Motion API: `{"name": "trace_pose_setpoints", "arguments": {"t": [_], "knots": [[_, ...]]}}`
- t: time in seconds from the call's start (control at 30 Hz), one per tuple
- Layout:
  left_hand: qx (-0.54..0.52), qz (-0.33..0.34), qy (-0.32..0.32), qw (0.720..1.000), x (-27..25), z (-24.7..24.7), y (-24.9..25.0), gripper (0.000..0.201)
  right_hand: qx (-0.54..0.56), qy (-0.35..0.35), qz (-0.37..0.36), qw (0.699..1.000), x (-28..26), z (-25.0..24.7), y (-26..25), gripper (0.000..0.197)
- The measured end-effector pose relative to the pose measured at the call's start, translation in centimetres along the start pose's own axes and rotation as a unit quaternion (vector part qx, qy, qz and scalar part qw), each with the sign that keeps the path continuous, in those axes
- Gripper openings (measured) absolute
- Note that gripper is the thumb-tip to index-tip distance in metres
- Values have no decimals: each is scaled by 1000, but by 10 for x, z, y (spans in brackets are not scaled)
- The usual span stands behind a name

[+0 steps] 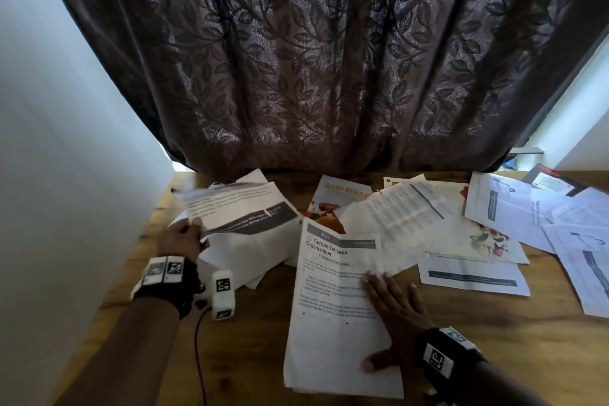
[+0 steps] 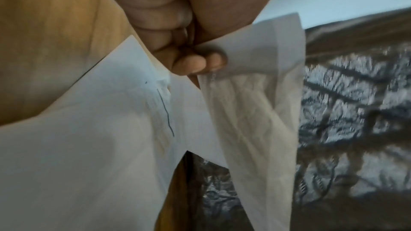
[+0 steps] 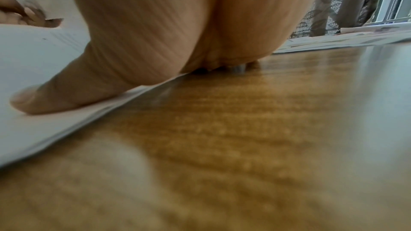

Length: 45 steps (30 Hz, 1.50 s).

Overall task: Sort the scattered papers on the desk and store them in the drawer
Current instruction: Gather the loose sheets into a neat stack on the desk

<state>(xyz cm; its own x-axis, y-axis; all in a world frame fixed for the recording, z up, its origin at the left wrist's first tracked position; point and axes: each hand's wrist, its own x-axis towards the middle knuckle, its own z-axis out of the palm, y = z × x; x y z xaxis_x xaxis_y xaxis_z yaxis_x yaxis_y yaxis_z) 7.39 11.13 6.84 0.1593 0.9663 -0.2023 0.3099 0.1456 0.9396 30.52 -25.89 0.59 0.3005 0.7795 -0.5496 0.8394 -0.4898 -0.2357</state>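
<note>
My left hand [image 1: 180,237] was at the left side of the desk [image 1: 494,339], its fingers [image 2: 191,64] and thumb curled in a pinch on the near corner of a printed sheet [image 1: 244,208]. That sheet was lifted clear of the wood and tilted, its dark printed band facing me upside down. The left wrist view showed the pinch closely: fingertips under the crumpled edge, thumb on top, with more white paper hanging just below. Under the lifted sheet lay a loose heap [image 1: 250,254] of white pages, resting on the desk.

My right hand [image 1: 395,316] lay flat, fingers straight and spread, thumb out to the side, pressing down on the stack [image 1: 329,323] in front of me. It held nothing in a curl; it only weighed on the paper. The stack's top page carried the heading "Curtain Tie-back Organization". In the right wrist view the thumb [image 3: 66,90] and palm sat on the stack's right edge, where several page edges showed, with bare wood beside it.

The rest of the papers [image 1: 514,217] were scattered across the far and right parts of the desk, overlapping one another, among them a colour leaflet [image 1: 333,204] partly tucked under the stack's top corner. A dark leaf-patterned curtain [image 1: 313,59] hung behind the desk. I saw no drawer in any view
</note>
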Motion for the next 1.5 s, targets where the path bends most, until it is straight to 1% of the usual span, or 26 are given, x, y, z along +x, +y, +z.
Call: {"name": "trace_pose_setpoints", "arguments": {"t": [0.07,0.13,0.2,0.27,0.37,0.47,0.53,0.6,0.67,0.73,0.8,0.83,0.9,0.93,1.0,1.03,1.07,1.1,1.13,1.17,1.23,1.27,1.33,1.37,1.43,1.5], "knots": [[-108,-17,-9,994,-16,-9,-1,18,1,4,1,1000,-1,1,0,155],[-201,-24,-25,979,-32,-11,0,14,-1,9,1,1000,-1,1,-1,154],[-228,-34,-50,972,-48,-6,3,7,-3,15,2,1000,-1,1,-1,154],[-208,-22,-102,972,-68,7,7,5,0,18,1,1000,-1,2,1,154],[-179,9,-175,968,-95,32,6,14,-5,19,3,1000,1,4,1,154],[-104,50,-251,961,-109,49,-5,15,-24,2,15,1000,-2,1,-1,151],[-31,64,-281,957,-111,54,-20,13,-18,-13,19,1000,-3,-1,-2,150],[45,77,-302,949,-111,53,-34,27,-30,-10,9,999,1,0,-1,150],[89,66,-329,938,-112,49,-46,27,-58,-11,4,998,4,5,1,141],[141,76,-360,919,-114,42,-57,29,-72,3,7,997,4,7,1,127],[209,90,-364,903,-114,37,-66,42,-65,15,8,998,2,6,-2,117],[230,95,-363,898,-116,36,-67,40,-59,15,11,998,0,3,-4,114],[248,95,-357,896,-118,34,-72,21,-46,19,8,999,-1,-1,-3,112],[244,95,-353,898,-119,35,-72,17,-30,25,3,999,-1,-3,-1,112],[243,108,-338,903,-119,34,-76,19,44,53,-1,998,-6,-7,6,116],[253,115,-331,902,-119,33,-76,19,101,72,10,992,-11,-12,8,113],[269,125,-323,899,-116,33,-78,21,158,100,33,982,-15,-12,13,99],[279,138,-321,894,-113,34,-82,27,202,147,47,967,-18,-11,16,71],[292,145,-324,888,-113,36,-84,35,224,180,78,955,-20,-11,17,40],[311,155,-323,880,-110,38,-90,39,239,197,103,945,-22,-11,15,22],[357,161,-305,868,-114,45,-92,37,251,188,132,940,-21,-9,7,19],[365,163,-297,867,-120,48,-87,33,263,174,133,940,-21,-9,2,19],[358,161,-291,872,-128,54,-83,27,300,151,131,933,-20,-8,-9,8],[349,158,-293,876,-131,57,-82,26,316,142,127,929,-19,-8,-13,14],[345,150,-293,879,-133,60,-84,27,320,136,133,928,-15,-4,-17,40],[348,142,-296,878,-133,59,-86,31,308,145,142,929,-14,-2,-17,50]]}}
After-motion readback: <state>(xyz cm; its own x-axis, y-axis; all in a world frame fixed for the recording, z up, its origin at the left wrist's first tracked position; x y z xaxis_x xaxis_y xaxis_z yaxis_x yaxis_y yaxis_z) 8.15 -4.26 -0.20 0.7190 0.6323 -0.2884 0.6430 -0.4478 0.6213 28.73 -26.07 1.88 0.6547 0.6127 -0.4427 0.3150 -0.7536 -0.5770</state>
